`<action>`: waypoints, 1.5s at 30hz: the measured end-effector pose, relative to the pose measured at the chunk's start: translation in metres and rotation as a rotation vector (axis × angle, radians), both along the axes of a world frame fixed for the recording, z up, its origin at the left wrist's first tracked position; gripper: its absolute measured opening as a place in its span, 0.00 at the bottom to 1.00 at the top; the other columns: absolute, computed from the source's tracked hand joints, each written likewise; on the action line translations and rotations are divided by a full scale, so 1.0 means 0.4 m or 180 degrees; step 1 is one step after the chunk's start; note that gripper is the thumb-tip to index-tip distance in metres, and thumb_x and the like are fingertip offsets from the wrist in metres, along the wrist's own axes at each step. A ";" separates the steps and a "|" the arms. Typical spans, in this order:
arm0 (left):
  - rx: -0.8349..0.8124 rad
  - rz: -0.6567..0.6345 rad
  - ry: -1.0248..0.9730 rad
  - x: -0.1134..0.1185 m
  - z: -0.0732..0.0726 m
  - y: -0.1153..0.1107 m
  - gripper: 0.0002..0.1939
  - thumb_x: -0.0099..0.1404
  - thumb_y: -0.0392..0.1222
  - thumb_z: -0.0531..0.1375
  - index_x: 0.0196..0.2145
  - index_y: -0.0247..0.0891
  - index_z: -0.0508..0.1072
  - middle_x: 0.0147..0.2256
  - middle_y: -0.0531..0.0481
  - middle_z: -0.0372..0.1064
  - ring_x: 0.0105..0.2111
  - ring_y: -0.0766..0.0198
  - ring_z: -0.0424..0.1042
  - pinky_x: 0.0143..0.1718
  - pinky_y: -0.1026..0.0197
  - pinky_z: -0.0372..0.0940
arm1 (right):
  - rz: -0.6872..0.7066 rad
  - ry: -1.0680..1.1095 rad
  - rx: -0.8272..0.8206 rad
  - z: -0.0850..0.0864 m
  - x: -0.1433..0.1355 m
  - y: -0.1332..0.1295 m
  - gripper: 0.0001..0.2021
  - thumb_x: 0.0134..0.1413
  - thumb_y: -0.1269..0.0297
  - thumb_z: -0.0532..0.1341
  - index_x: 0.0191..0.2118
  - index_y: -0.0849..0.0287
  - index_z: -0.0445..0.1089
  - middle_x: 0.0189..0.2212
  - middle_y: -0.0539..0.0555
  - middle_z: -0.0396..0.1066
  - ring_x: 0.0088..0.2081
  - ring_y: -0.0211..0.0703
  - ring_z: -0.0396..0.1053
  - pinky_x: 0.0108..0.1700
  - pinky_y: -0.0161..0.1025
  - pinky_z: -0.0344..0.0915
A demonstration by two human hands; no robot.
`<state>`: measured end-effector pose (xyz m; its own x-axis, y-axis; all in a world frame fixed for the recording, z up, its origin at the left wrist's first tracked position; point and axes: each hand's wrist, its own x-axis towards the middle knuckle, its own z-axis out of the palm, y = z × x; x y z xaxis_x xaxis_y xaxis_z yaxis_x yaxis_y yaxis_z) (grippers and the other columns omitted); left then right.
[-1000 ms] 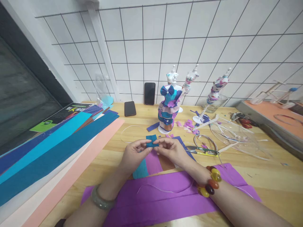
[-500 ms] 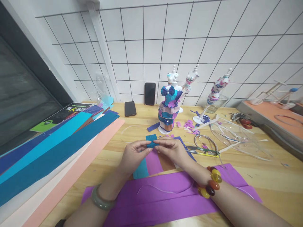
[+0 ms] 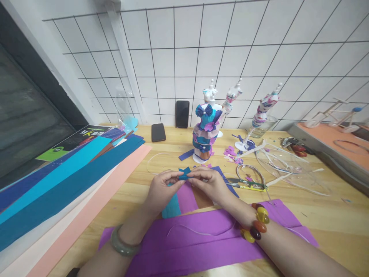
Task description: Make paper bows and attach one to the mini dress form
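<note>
A small piece of teal crepe paper (image 3: 185,174) is pinched between my two hands, its upper part folded and crumpled. My left hand (image 3: 165,186) grips its left side between thumb and fingers. On its right side, my right hand (image 3: 208,182) holds it in the same kind of pinch. Beneath the hands lie strips of turquoise paper (image 3: 172,207), pink-purple paper (image 3: 187,200) and brown paper (image 3: 203,199). Just behind stands a mini dress form (image 3: 205,130) wrapped in teal, blue and purple paper with bows.
Purple paper sheets (image 3: 184,250) lie in front, a thin white cord across them. Scissors (image 3: 246,184) and a wire coil (image 3: 256,171) are at right. Long coloured paper strips (image 3: 72,192) fill the left. Behind are two phones (image 3: 182,114) and more dress forms (image 3: 263,107).
The teal paper's upstanding flat top has been folded and scrunched into a smaller, uneven shape. Both hands stay in nearly the same place.
</note>
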<state>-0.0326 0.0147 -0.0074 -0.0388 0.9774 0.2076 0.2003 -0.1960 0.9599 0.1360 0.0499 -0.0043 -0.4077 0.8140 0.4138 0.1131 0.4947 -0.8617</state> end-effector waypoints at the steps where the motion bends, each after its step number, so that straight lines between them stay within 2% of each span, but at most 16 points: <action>1: 0.0089 -0.0005 0.0119 -0.001 0.001 0.000 0.11 0.51 0.36 0.62 0.35 0.35 0.75 0.29 0.50 0.68 0.28 0.66 0.67 0.30 0.64 0.64 | -0.0004 0.0000 -0.0002 0.000 0.000 0.000 0.06 0.47 0.72 0.61 0.33 0.59 0.74 0.31 0.55 0.71 0.33 0.41 0.69 0.36 0.37 0.65; 6: 0.0372 -0.0029 0.0468 -0.003 0.010 -0.003 0.12 0.53 0.34 0.61 0.37 0.37 0.74 0.27 0.51 0.67 0.27 0.68 0.66 0.29 0.65 0.63 | 0.0006 -0.0025 0.0002 0.000 0.001 -0.001 0.06 0.47 0.71 0.61 0.33 0.59 0.74 0.30 0.54 0.71 0.33 0.41 0.69 0.35 0.37 0.65; 12: 0.0447 -0.0043 0.0717 -0.005 0.008 -0.003 0.06 0.54 0.35 0.60 0.32 0.37 0.75 0.27 0.50 0.68 0.28 0.65 0.66 0.30 0.64 0.62 | 0.0017 -0.0041 0.0029 -0.002 0.001 0.001 0.05 0.48 0.71 0.61 0.32 0.58 0.74 0.30 0.54 0.70 0.32 0.40 0.68 0.35 0.37 0.65; 24: 0.0434 0.0079 0.0503 -0.004 0.010 -0.002 0.04 0.52 0.38 0.61 0.27 0.39 0.75 0.27 0.49 0.71 0.30 0.62 0.69 0.32 0.62 0.64 | -0.0003 -0.0002 0.0015 -0.003 0.001 -0.001 0.05 0.48 0.68 0.61 0.32 0.58 0.74 0.29 0.53 0.70 0.31 0.40 0.68 0.34 0.37 0.64; 32: 0.0340 -0.0002 0.0541 -0.003 0.017 -0.003 0.05 0.53 0.36 0.60 0.29 0.38 0.75 0.25 0.51 0.68 0.26 0.65 0.66 0.29 0.64 0.62 | 0.0012 0.0001 -0.0043 -0.009 0.002 0.005 0.04 0.47 0.69 0.62 0.31 0.58 0.74 0.28 0.53 0.71 0.31 0.40 0.68 0.35 0.37 0.64; 38: 0.0307 0.0091 0.0516 -0.005 0.017 -0.004 0.04 0.52 0.37 0.61 0.28 0.37 0.75 0.25 0.50 0.69 0.27 0.64 0.68 0.30 0.64 0.63 | -0.0048 0.0175 -0.0685 -0.009 -0.003 0.001 0.07 0.43 0.64 0.63 0.30 0.60 0.73 0.27 0.52 0.71 0.27 0.37 0.67 0.30 0.35 0.64; 45: -0.0097 0.0164 -0.0221 -0.001 0.015 0.000 0.06 0.48 0.38 0.64 0.27 0.36 0.76 0.28 0.48 0.73 0.30 0.61 0.71 0.33 0.62 0.66 | 0.0066 0.0755 -0.1353 0.000 -0.012 -0.001 0.10 0.36 0.62 0.67 0.27 0.62 0.71 0.19 0.48 0.68 0.20 0.33 0.64 0.26 0.33 0.62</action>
